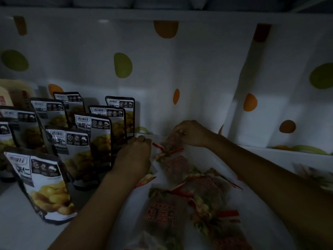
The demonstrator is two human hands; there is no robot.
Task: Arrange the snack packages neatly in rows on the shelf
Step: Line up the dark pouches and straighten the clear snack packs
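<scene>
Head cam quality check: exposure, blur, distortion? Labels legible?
Head view: heavily underexposed, with one small glare spot high on the back wall. Head view: wide-angle stretch toward the frame edges. Head view: print on the black pouches is partly legible; the flat red-printed packets are murky, and the held packet between left hand and right hand is soft.

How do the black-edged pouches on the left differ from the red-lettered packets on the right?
The black-edged pouches stand upright in rows; the red-lettered packets lie flat, overlapping. The pouches are opaque, picturing yellow food; the packets look translucent. Both sit on the same shelf.
</scene>
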